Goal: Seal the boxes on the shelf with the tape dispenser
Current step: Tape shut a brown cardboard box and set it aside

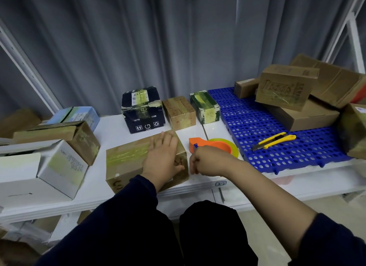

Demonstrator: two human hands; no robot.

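Note:
A brown cardboard box (126,162) with a yellowish tape strip along its top lies at the front of the white shelf (200,131). My left hand (163,156) rests flat on the right part of the box's top, fingers straight. My right hand (208,161) is beside the box's right end, fingers curled around a thin blue-tipped tool (195,146) that sticks up from the fist; I cannot make out what it is. Just behind that hand the orange tape dispenser (213,144), with its yellowish roll, lies on the shelf.
Taped boxes stand behind: black (142,111), brown (179,112), green-white (206,107). White and brown boxes (59,158) crowd the left. A blue perforated mat (257,115) on the right carries two yellow utility knives (274,140) and stacked brown boxes (287,89).

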